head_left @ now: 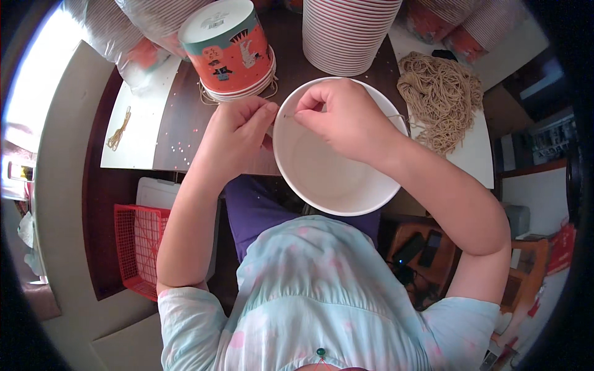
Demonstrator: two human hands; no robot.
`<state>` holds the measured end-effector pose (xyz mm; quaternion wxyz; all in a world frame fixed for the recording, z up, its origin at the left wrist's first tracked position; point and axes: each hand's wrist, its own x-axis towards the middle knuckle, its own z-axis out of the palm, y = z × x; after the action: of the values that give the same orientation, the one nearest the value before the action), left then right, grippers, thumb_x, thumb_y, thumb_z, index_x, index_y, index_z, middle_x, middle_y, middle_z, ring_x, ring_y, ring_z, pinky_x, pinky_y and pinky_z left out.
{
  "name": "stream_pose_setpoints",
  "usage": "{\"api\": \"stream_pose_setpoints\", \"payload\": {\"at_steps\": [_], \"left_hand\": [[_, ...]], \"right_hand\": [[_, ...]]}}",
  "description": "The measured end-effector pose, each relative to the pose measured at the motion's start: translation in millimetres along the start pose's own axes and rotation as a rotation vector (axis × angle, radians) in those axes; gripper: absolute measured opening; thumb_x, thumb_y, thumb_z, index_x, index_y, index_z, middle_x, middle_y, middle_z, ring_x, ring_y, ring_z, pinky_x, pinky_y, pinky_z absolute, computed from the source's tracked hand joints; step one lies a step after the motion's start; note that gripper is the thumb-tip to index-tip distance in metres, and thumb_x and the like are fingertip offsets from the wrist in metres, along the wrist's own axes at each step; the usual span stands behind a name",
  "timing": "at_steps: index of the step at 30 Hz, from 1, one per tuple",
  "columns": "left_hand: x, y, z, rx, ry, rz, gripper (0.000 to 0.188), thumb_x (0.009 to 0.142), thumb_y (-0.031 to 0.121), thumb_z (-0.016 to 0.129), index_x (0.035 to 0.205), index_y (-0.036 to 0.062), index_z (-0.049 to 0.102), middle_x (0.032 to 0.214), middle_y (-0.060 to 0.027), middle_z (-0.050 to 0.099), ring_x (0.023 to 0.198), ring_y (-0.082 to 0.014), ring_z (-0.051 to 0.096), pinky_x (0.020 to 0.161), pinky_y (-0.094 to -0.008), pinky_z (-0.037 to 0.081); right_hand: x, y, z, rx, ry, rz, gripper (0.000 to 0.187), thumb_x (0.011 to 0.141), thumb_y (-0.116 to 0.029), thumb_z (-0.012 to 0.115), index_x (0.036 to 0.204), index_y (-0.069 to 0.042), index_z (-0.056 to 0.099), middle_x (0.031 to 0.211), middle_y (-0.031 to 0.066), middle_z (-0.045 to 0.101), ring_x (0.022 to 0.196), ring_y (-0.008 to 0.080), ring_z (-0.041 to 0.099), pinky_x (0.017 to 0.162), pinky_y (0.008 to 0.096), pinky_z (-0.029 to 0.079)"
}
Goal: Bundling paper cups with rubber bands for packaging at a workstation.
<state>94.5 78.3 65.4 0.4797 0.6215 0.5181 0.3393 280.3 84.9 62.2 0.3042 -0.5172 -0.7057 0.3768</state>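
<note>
Well, starting at the left, the left hand (pixel 238 133) is just outside the white bucket (pixel 334 176), at the far left part of its rim. Its thumb and pointing finger are pressed close together. I cannot tell if anything is caught between them. From this grip, the bucket lies to the right and a bit back toward the person's belly.

The bucket is between the two arms, near the close edge of the counter (pixel 195 114) and above the lap. Its big round mouth points up at the person. Its long line runs from that mouth down to the bottom, away from the person's face. I cannot tell what holds it up from below.

The right hand (pixel 356 123) comes over the right part of the rim and reaches into the mouth. Its thumb and finger are close together by the inside of the left wall, and they seem to pinch a thin string (pixel 291 116) there. So both grips are near the same left spot, one outside the wall and one inside it. The left hand is nearer to the outside, and the right hand is nearer to the inside.

The bucket looks plain white inside, smooth and round, with a thick white rim. At its right rim, a bit of tan cord (pixel 398 116) pokes out past the right wrist.
</note>
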Motion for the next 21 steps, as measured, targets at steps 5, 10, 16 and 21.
{"api": "stream_pose_setpoints", "payload": {"at_steps": [5,10,16,21], "left_hand": [[0.2,1.2,-1.2,-0.076,-0.07,-0.036,0.023,0.093,0.011,0.051,0.096,-0.0067,0.064,0.078,-0.0052,0.066,0.07,-0.0086,0.062,0.063,-0.0255,0.052],[-2.1,0.1,-0.8,-0.128,-0.154,-0.02,0.021,0.09,0.005,0.052,0.102,-0.0067,0.064,0.081,-0.0051,0.066,0.074,-0.0081,0.062,0.066,-0.0254,0.053],[-6.5,5.0,7.2,0.342,-0.004,0.192,0.015,0.081,0.003,0.057,0.089,-0.0061,0.066,0.073,-0.0186,0.066,0.068,-0.0232,0.067,0.065,-0.0315,0.052],[-8.6,4.3,19.0,0.265,0.111,0.212,0.016,0.076,0.011,0.063,0.079,-0.0043,0.064,0.066,-0.0186,0.063,0.059,-0.0256,0.065,0.057,-0.0339,0.05]], "right_hand": [[5.8,2.2,4.7,-0.008,0.005,-0.01,0.011,0.077,-0.012,0.062,0.074,-0.002,0.066,0.073,0.0142,0.067,0.071,0.027,0.065,0.067,0.0383,0.051],[5.5,-2.3,5.5,-0.018,-0.031,0.002,0.012,0.083,-0.009,0.063,0.078,0.001,0.068,0.066,0.0014,0.063,0.061,0.0059,0.054,0.055,0.0246,0.044],[1.3,-8.1,-2.5,0.033,-0.137,0.13,0.013,0.083,-0.01,0.063,0.077,0.001,0.066,0.069,0.0023,0.064,0.065,0.0069,0.056,0.059,0.0246,0.046],[-12.3,-26.8,-31.2,0.028,-0.28,0.231,0.042,0.084,-0.021,0.066,0.118,0.0,0.056,0.09,0.0051,0.064,0.079,0.0105,0.06,0.07,0.0254,0.048]]}}
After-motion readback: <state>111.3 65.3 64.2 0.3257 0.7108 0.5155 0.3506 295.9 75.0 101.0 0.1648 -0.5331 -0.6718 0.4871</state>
